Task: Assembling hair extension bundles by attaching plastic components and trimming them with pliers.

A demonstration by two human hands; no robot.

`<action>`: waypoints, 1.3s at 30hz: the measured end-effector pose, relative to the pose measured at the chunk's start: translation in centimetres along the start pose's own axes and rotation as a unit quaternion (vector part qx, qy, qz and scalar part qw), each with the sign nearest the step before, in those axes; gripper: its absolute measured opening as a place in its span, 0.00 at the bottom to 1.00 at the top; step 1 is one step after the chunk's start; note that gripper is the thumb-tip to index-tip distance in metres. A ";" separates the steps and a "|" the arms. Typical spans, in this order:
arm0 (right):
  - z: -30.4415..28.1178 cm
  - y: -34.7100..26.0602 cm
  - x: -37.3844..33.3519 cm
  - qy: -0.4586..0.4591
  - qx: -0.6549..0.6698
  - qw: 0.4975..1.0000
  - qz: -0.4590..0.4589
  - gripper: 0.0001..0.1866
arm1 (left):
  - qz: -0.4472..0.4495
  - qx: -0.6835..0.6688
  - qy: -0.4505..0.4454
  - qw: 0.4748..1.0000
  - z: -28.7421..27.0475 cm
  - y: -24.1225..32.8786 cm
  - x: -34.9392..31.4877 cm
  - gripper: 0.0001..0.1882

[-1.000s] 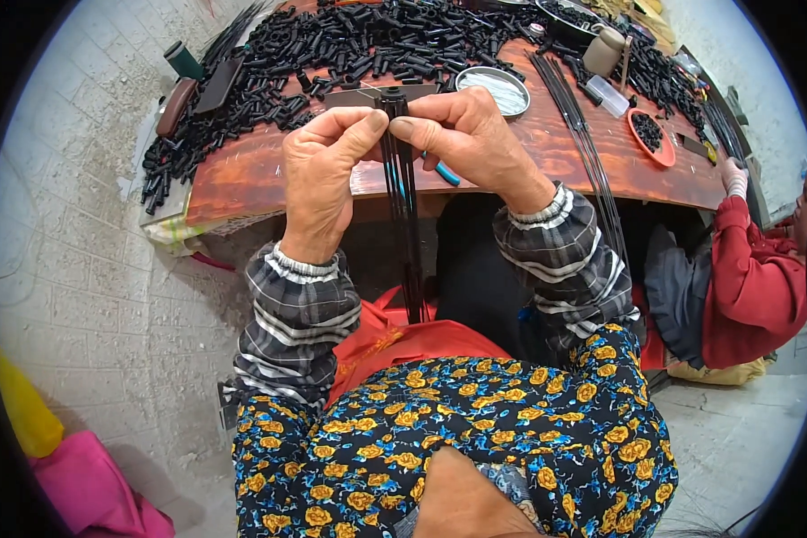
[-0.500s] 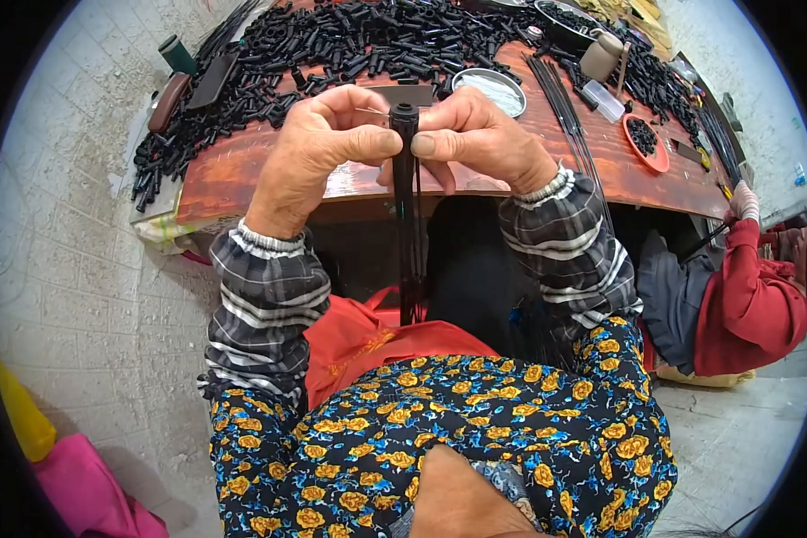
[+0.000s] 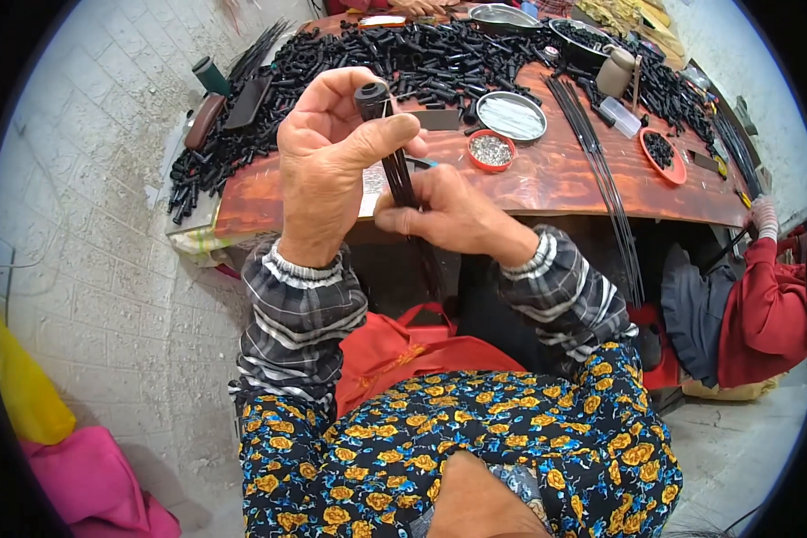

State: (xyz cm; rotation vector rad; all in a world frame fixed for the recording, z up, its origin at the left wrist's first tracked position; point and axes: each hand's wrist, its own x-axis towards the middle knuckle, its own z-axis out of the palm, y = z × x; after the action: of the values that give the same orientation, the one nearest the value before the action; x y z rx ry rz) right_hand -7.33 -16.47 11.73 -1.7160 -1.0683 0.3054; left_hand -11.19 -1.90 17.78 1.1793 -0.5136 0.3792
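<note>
Upright in front of me stands a bundle of thin black umbrella ribs, joined at the top to a round black hub with a hole in it. My left hand pinches the ribs just below the hub, thumb across the front. A thin pale wire sticks out beside the hub; what holds it is hard to see. Lower down, my right hand is closed around the ribs, its fingers partly curled behind them. The lower ends of the ribs hang in the dark below the table edge.
Across the reddish wooden table lies a big heap of black tubular parts. Small metal bits fill a red bowl, near a round tray of white strips. Long black rods overhang the edge. A co-worker's red sleeve is at right.
My right hand has dropped from the hub to the ribs lower down. The hub now leans left, with my left hand around it. The red bowl has come into view.
</note>
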 end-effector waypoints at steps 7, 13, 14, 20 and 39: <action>0.9 4.4 1.2 -0.155 0.104 0.980 -0.076 0.09 | -0.082 -0.066 -0.121 0.987 -2.8 -2.4 -3.1 0.20; 0.0 5.0 0.2 -0.195 0.057 0.979 0.001 0.12 | -0.098 -0.188 -0.057 0.976 -4.0 -6.9 -6.2 0.27; -1.3 3.9 -0.1 -0.184 -0.048 0.982 0.004 0.14 | -0.097 -0.215 -0.024 0.971 -3.9 -7.2 -6.6 0.26; -3.2 -1.5 0.1 0.050 -0.102 0.988 -0.100 0.18 | -0.112 -0.184 0.090 0.972 -3.4 -7.9 -7.8 0.24; -0.1 7.1 0.2 0.040 -0.507 0.861 0.013 0.38 | -0.024 -0.065 0.134 0.989 -6.1 -5.4 -10.5 0.25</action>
State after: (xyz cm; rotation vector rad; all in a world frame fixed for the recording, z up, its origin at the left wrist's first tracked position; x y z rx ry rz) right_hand -3.55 -16.82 5.69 -2.6331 -1.2357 -0.4070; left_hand -15.84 1.81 5.96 0.9933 -0.2713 0.4487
